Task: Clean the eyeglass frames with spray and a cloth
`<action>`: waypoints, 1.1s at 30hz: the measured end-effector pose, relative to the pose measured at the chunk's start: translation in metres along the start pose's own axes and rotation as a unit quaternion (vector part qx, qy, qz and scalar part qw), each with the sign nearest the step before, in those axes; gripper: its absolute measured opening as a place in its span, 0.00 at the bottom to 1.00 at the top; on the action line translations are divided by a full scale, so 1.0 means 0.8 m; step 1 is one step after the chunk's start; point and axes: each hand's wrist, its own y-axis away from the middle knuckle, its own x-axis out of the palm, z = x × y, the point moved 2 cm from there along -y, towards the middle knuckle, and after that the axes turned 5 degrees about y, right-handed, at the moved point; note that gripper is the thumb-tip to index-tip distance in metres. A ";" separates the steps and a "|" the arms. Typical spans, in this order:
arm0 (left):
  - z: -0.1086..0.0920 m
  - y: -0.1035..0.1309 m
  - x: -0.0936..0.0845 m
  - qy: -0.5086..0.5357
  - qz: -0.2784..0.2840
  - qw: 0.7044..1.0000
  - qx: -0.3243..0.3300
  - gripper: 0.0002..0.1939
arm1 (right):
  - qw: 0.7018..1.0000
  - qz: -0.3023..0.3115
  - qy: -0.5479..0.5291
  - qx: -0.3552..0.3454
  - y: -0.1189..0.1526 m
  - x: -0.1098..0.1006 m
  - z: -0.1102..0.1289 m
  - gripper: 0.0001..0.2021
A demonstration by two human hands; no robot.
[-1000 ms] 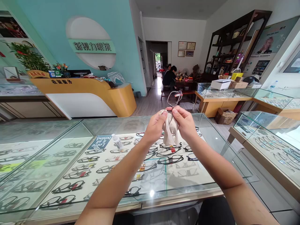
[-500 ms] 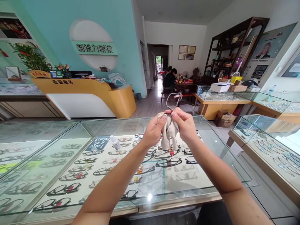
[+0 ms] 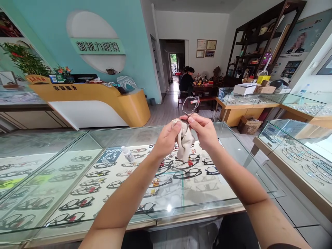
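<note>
My two hands meet above a glass display case (image 3: 202,200). Between them is a pair of eyeglasses (image 3: 187,106), one lens standing up above my fingers with a small reddish tag near it. My left hand (image 3: 167,138) is closed on a cream cleaning cloth (image 3: 184,147), which wraps the lower part of the glasses and hangs down. With thumb and fingers, my right hand (image 3: 203,129) pinches the eyeglass frame near its middle. The cloth and fingers hide the other lens.
A small white bottle (image 3: 128,154) stands on the case by a blue card (image 3: 110,156). Rows of eyeglass frames (image 3: 77,203) lie under the glass. Another case (image 3: 298,155) is at right, a yellow counter (image 3: 135,107) at back left. A person (image 3: 187,83) sits at a far table.
The view has tilted down slightly. The hanging cloth has shifted and bunched differently under my fingers. Both hands keep hold, and the glasses have turned a little.
</note>
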 end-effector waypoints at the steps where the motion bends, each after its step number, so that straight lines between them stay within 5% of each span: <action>1: -0.007 0.001 -0.003 -0.008 0.045 0.999 -0.016 0.25 | 1.000 0.004 -0.005 0.007 -0.001 -0.002 0.000 0.17; 4: -0.020 0.005 -0.003 -0.017 0.107 0.993 -0.046 0.29 | 0.999 0.007 -0.025 0.022 0.001 -0.003 0.000 0.16; 9: -0.002 0.005 0.010 0.000 -0.053 0.998 0.035 0.28 | 0.999 0.007 0.017 -0.036 0.006 0.006 -0.002 0.15; 11: 0.004 0.003 0.009 -0.009 -0.071 0.997 0.040 0.28 | 0.999 0.008 0.024 -0.044 0.006 0.006 0.000 0.15; 18: -0.017 0.002 -0.004 -0.025 0.077 0.996 -0.033 0.27 | 0.999 -0.025 -0.010 0.022 0.002 0.000 0.005 0.17; 21: -0.008 0.005 0.008 0.010 0.020 0.999 -0.030 0.34 | 0.999 -0.012 -0.037 0.016 0.004 0.004 -0.005 0.14; 26: 0.009 0.006 0.015 0.004 -0.111 0.994 0.021 0.29 | 0.999 0.021 -0.048 0.008 0.003 0.007 -0.018 0.13; 33: -0.015 0.007 0.009 -0.019 0.047 0.998 -0.027 0.26 | 0.998 -0.019 -0.043 0.051 -0.001 -0.003 0.000 0.17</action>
